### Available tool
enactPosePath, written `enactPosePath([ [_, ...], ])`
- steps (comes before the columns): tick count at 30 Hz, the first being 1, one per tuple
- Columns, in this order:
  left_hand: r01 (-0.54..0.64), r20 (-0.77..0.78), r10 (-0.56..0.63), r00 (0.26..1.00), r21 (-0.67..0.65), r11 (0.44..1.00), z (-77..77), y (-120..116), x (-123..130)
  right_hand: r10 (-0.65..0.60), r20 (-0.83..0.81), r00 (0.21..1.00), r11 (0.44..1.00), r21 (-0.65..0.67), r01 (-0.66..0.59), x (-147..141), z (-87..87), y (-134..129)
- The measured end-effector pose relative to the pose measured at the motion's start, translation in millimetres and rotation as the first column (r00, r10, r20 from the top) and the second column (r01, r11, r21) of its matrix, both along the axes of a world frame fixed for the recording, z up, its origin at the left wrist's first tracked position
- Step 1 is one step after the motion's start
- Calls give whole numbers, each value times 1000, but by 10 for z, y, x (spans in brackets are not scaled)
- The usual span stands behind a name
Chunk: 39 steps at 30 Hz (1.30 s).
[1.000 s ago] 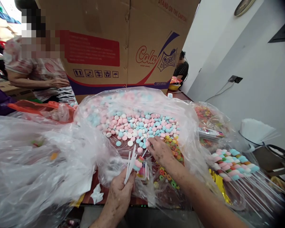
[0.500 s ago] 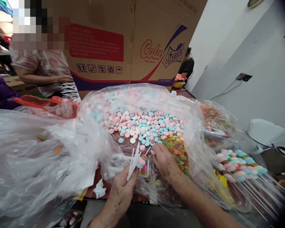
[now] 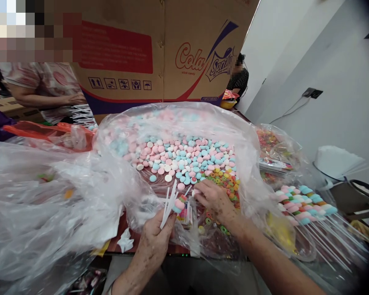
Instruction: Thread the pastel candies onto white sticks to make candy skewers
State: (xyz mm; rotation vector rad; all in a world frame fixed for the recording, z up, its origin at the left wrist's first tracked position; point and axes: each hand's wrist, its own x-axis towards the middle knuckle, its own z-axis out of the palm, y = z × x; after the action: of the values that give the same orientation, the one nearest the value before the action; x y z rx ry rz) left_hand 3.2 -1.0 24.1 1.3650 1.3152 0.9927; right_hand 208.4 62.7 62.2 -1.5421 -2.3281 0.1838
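Note:
My left hand (image 3: 156, 235) is closed on a bunch of white sticks (image 3: 169, 205); one stick bears stacked pink and blue candies (image 3: 178, 205) with a red and green piece above them. Beside it on the right, my right hand (image 3: 213, 198) pinches a pale pink candy (image 3: 196, 191) near the tip of that stick. Pink, blue and white round candies (image 3: 184, 157) lie loose in an open clear plastic bag (image 3: 246, 143) beyond both hands. Colourful ring candies (image 3: 226, 182) are heaped just past my right hand.
A big carton (image 3: 123, 53) stands at the back. Finished candy sticks (image 3: 307, 205) lie at the right. Crumpled plastic (image 3: 49, 196) covers the left side, with a crumpled white tissue (image 3: 125, 240) near the front edge. Another person's hand (image 3: 76, 98) is at the back left.
The view has shifted slightly, so most things sit a little further left and higher. Both hands keep their hold; my right hand has uncovered some ring candies below it.

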Motion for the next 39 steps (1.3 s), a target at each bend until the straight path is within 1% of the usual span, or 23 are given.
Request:
enactPosePath([
  [3, 8, 8, -7, 1000, -15, 1000, 1, -5, -2, 35, 146, 989, 999, 4, -36, -67, -92, 0],
  [5, 15, 5, -15, 1000, -22, 1000, 19, -6, 0, 44, 186, 982, 999, 19, -48, -71, -154, -11],
  [7, 18, 5, -18, 1000, -23, 1000, 35, -6, 2, 59, 183, 981, 996, 62, -71, -49, -212, -31],
  [11, 12, 16, -11, 1000, -36, 999, 44, -10, 4, 86, 98, 991, 982, 159, -101, 14, -313, -71],
  [14, 2, 4, -2, 1000, -41, 999, 52, -10, 6, 89, 50, 995, 976, 196, -97, 22, -366, -74],
  [17, 8, -11, -8, 1000, -31, 999, 65, -1, 10, 97, -4, 995, 976, 199, -94, 3, -389, -45],
  [19, 15, -22, -16, 1000, -14, 1000, 74, 5, 13, 65, -136, 989, 987, 157, -43, 2, -369, -16],
  [20, 19, -28, -19, 999, -7, 1000, 80, 8, 14, 19, -245, 969, 995, 104, 6, 8, -343, -1],
  [21, 26, -32, -26, 999, 1, 1000, 88, 9, 17, -41, -372, 927, 998, 20, 52, 19, -307, 11],
  [22, 34, -39, -34, 999, 5, 999, 96, 9, 21, -113, -505, 856, 993, -86, 80, 31, -259, 21],
  [23, 44, -48, -43, 998, 7, 999, 106, 9, 25, -189, -627, 755, 977, -198, 80, 43, -204, 28],
  [24, 54, -59, -53, 997, 7, 999, 115, 9, 30, -259, -726, 637, 954, -295, 52, 53, -142, 31],
  [25, 62, -69, -62, 996, 7, 998, 123, 10, 34, -315, -796, 517, 931, -364, 6, 57, -78, 30],
  [26, 68, -77, -68, 995, 8, 998, 129, 11, 38, -354, -839, 413, 913, -406, -43, 56, -16, 28],
  [27, 72, -84, -72, 994, 6, 997, 132, 14, 41, -384, -862, 331, 899, -431, -80, 49, 40, 24],
  [28, 74, -87, -74, 993, 7, 997, 132, 18, 42, -408, -870, 275, 887, -450, -108, 39, 86, 19],
  [29, 79, -86, -78, 993, 11, 997, 127, 22, 42, -427, -871, 244, 875, -466, -133, 26, 122, 15],
  [30, 83, -84, -81, 993, 15, 996, 119, 26, 40, -440, -868, 230, 864, -479, -154, 14, 145, 12],
  [32, 89, -84, -87, 993, 18, 996, 95, 32, 32, -447, -866, 226, 852, -489, -188, -2, 157, 14],
  [34, 95, -86, -93, 992, 19, 995, 70, 32, 25, -432, -869, 242, 852, -481, -206, -3, 137, 26],
  [39, 97, -94, -94, 991, 31, 995, 53, 19, 25, -370, -870, 326, 866, -451, -219, 31, 56, 61],
])
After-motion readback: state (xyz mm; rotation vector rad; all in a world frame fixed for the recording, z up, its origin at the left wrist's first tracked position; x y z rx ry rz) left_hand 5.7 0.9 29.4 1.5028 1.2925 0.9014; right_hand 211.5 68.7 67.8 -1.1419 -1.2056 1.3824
